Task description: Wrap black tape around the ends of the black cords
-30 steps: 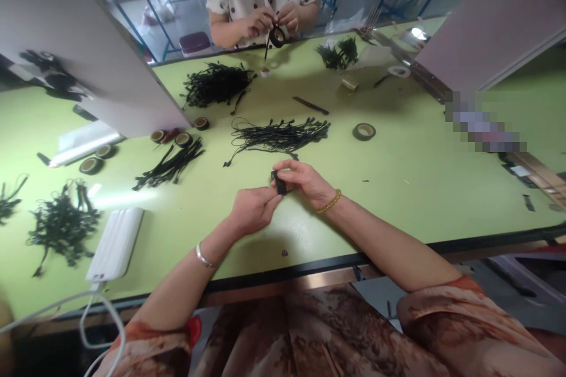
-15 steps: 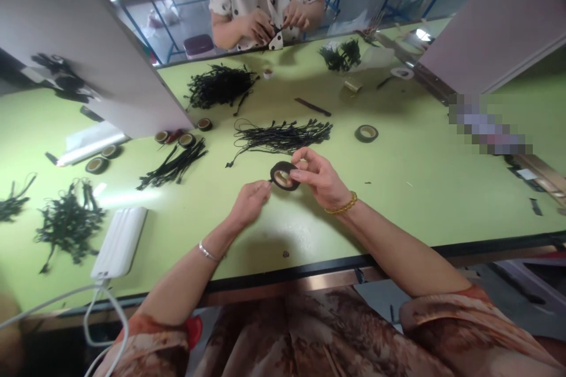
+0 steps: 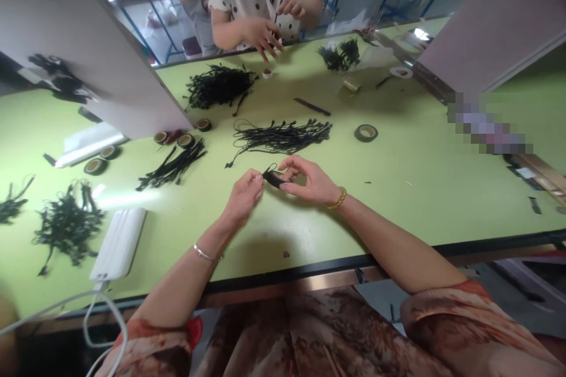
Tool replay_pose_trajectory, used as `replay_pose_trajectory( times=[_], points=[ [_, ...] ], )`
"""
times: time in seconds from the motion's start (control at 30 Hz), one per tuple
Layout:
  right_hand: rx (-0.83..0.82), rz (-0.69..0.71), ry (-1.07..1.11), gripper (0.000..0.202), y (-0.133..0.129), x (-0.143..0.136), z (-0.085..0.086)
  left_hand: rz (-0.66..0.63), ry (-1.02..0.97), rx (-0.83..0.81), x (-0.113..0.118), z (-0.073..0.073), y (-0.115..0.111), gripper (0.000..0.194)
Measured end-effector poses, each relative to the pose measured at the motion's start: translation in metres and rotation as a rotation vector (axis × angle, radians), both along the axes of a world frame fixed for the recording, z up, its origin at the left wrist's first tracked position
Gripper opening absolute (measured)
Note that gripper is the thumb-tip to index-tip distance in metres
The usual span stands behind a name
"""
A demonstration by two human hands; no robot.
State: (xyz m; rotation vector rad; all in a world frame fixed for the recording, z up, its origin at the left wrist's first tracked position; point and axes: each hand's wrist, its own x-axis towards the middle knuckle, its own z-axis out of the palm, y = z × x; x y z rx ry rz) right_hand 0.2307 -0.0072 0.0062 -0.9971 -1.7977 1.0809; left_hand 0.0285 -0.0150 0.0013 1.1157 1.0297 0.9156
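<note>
A black tape roll (image 3: 275,180) tilts over the green tabletop (image 3: 411,206), nearer the front edge than the back; the right hand (image 3: 310,181) clasps it; the left hand (image 3: 242,193) pinches a thin black strand (image 3: 266,174) beside it; farther back lie a cable bundle (image 3: 283,136) and 1 loose tape ring (image 3: 374,133).

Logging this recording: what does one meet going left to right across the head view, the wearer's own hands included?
Tangled pile of thin black cables → bundle of black cable-like strips → bare left hand → held black ring-shaped tape roll → bare right hand → yellow beaded bracelet → flat-lying black tape roll with tan core.
</note>
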Motion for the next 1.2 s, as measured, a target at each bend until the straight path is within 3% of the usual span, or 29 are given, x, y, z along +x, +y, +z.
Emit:
replay_pose_trajectory(
  times=[0.2, 0.4, 0.53, 0.73, 1.0, 1.2],
  points=[
    [0.019, -0.032, -0.142, 0.042, 0.000, -0.005, -0.006, -0.117, 0.354, 0.336, -0.005, -0.007, 0.002, 0.037],
    [-0.277, 0.015, 0.220, 0.033, 0.001, -0.009, -0.009, -0.141, 0.608, 0.484, -0.004, 0.000, -0.004, 0.035],
    [-0.411, -0.019, 0.320, 0.038, 0.000, -0.014, -0.011, -0.212, 0.778, 0.612, 0.001, 0.002, -0.011, 0.030],
    [-0.477, -0.094, 0.430, 0.042, -0.005, -0.023, -0.014, -0.282, 1.014, 0.796, 0.008, -0.001, -0.019, 0.029],
    [-0.447, -0.160, 0.619, 0.052, -0.014, -0.024, 0.003, -0.398, 1.185, 0.723, 0.012, 0.009, -0.022, 0.040],
    [-0.386, -0.197, 0.640, 0.052, -0.020, -0.027, 0.008, -0.358, 1.271, 0.547, 0.014, 0.013, -0.020, 0.038]
  ],
)
